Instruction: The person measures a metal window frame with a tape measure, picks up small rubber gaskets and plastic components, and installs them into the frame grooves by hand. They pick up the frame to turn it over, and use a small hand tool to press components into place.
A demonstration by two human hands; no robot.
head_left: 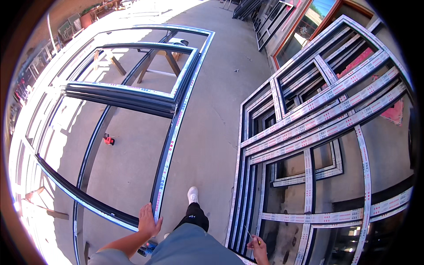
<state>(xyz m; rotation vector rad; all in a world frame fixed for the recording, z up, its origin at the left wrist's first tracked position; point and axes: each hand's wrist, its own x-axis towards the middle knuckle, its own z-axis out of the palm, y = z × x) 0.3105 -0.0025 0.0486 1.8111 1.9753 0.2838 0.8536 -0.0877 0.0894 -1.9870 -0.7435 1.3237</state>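
My left hand (pixel 149 221) grips the near right corner of a large dark window frame (pixel 165 161) covered with printed white film. The frame lies flat on supports. In my right hand (pixel 258 251), low by my right side, is a thin screwdriver (pixel 250 233) with a yellowish handle, its shaft angled up and left. It is close to the stacked window frames (pixel 304 218) on the right. A smaller stack of sashes (pixel 132 90) rests on the far part of the frame I hold.
Trestles (pixel 168 64) stand under the frame. A red tool (pixel 109 139) sits on the floor, seen through the opening. Next to my left forearm is a blue tool (pixel 148 248), partly hidden. A concrete aisle (pixel 212 110) runs between the frames, and more frames (pixel 274 24) lean against the far wall.
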